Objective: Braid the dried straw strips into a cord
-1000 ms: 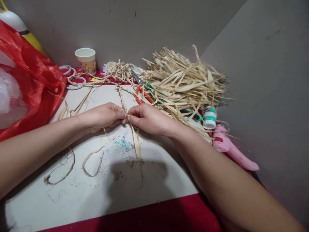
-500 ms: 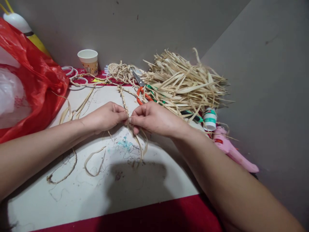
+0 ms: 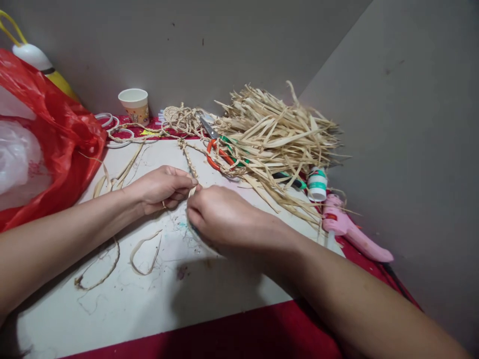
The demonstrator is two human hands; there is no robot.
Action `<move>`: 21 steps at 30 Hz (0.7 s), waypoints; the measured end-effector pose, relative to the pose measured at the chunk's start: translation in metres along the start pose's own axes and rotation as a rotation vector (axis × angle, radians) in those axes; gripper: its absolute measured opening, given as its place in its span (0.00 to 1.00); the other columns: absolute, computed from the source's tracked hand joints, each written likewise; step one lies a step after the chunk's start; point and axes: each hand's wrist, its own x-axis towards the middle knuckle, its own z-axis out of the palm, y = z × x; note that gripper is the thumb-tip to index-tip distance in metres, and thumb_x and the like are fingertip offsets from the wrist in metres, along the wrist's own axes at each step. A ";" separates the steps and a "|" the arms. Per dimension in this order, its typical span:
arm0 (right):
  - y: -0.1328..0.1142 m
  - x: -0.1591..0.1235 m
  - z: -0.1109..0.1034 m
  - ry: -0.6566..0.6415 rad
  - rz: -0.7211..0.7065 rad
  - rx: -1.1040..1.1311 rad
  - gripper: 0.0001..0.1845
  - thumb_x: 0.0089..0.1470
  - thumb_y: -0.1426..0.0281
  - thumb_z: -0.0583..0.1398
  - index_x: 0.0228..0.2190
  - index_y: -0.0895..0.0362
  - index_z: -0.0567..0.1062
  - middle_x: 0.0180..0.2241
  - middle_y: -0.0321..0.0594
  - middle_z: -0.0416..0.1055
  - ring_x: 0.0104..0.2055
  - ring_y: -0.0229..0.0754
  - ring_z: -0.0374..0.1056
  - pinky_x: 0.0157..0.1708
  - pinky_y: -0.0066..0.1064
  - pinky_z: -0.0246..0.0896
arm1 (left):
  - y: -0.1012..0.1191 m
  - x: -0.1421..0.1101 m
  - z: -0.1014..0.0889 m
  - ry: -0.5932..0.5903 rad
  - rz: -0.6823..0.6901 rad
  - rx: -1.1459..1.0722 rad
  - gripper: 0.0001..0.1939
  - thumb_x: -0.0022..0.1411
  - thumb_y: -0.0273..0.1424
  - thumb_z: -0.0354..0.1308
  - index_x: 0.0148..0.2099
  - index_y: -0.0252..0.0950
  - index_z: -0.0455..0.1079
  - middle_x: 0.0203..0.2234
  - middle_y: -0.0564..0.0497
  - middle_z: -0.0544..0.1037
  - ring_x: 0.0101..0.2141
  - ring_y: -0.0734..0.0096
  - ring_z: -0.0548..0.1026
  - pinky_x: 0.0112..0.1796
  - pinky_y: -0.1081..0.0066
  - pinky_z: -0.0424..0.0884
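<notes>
A thin straw braid (image 3: 187,157) runs across the white board (image 3: 123,294) from the tangle at the back down to my hands. My left hand (image 3: 160,188) pinches the braid's near end, fingers closed. My right hand (image 3: 220,217) is closed over the loose strands just below that pinch, knuckles up, so the strands are hidden under it. The two hands almost touch.
A heap of dry straw strips (image 3: 277,134) lies at the back right, with orange-handled scissors (image 3: 215,147) at its edge. A paper cup (image 3: 134,105), white rings (image 3: 112,122), a red plastic bag (image 3: 52,134), a small bottle (image 3: 317,184) and a pink glue gun (image 3: 348,229) stand around. Loose strips (image 3: 144,252) lie near.
My right hand has slid down and towards me along the loose strands, turning knuckles up and covering them. My left hand keeps its pinch on the braid.
</notes>
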 end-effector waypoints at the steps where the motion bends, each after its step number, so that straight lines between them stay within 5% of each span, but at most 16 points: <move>1: -0.001 -0.003 -0.005 -0.078 -0.056 0.052 0.11 0.50 0.73 0.55 0.20 0.61 0.73 0.21 0.43 0.70 0.20 0.34 0.57 0.22 0.28 0.47 | 0.001 0.000 -0.001 -0.014 0.006 0.004 0.11 0.56 0.26 0.56 0.21 0.32 0.65 0.10 0.61 0.51 0.12 0.87 0.47 0.13 0.80 0.43; 4: 0.005 -0.009 -0.025 -0.208 -0.112 0.321 0.13 0.51 0.72 0.57 0.17 0.60 0.71 0.16 0.37 0.67 0.17 0.30 0.55 0.18 0.24 0.47 | 0.002 0.001 -0.006 -0.062 0.031 0.009 0.08 0.56 0.26 0.56 0.25 0.31 0.68 0.11 0.61 0.51 0.12 0.87 0.47 0.14 0.80 0.43; 9: 0.043 0.005 -0.037 0.290 0.093 0.801 0.11 0.53 0.66 0.59 0.24 0.61 0.72 0.20 0.38 0.70 0.14 0.28 0.56 0.14 0.22 0.46 | 0.000 0.004 -0.010 -0.119 0.040 0.049 0.06 0.56 0.29 0.58 0.28 0.31 0.70 0.11 0.61 0.53 0.13 0.87 0.48 0.14 0.81 0.44; 15: 0.051 0.026 -0.005 -0.067 0.132 0.906 0.15 0.58 0.65 0.53 0.25 0.61 0.70 0.12 0.31 0.60 0.11 0.28 0.50 0.10 0.21 0.40 | 0.002 0.003 -0.009 -0.098 0.040 0.120 0.09 0.56 0.28 0.58 0.24 0.32 0.66 0.11 0.61 0.54 0.12 0.87 0.49 0.14 0.81 0.44; 21: 0.048 0.028 -0.001 -0.110 0.166 0.963 0.16 0.59 0.68 0.53 0.22 0.62 0.69 0.13 0.28 0.54 0.12 0.25 0.45 0.11 0.19 0.39 | 0.003 0.003 -0.010 -0.090 0.076 0.201 0.08 0.55 0.30 0.59 0.27 0.32 0.68 0.11 0.60 0.56 0.12 0.87 0.50 0.14 0.81 0.46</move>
